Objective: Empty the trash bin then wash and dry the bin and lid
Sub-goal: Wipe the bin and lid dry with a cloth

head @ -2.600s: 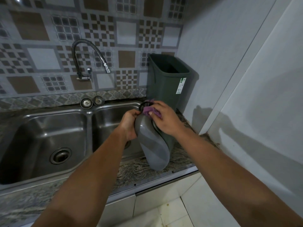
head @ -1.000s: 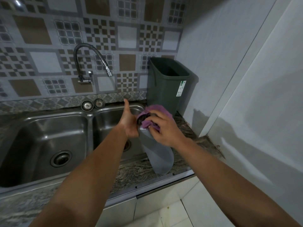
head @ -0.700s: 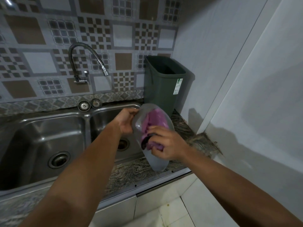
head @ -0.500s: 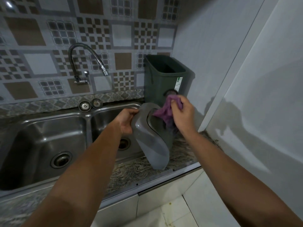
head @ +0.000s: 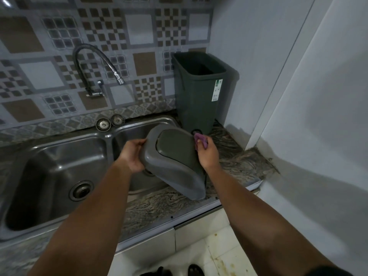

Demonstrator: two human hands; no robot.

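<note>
1. Both my hands are busy: my left hand (head: 133, 156) clamps the left edge of the lid (head: 175, 162), tilted with its lower end on the counter (head: 235, 168); my right hand (head: 207, 154) pinches a purple cloth (head: 200, 139) at its right rim.
2. Beyond my hands, the bin (head: 197, 98) stands upright, open and apparently empty, so emptying looks done.
3. Left of my grip, the sink (head: 59, 166) sits idle, its tap not running.
4. I judge washing finished; drying the lid is under way, then fitting it back.

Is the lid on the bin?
No, the left hand holds the lid over the counter, and the bin stands open behind.
</note>
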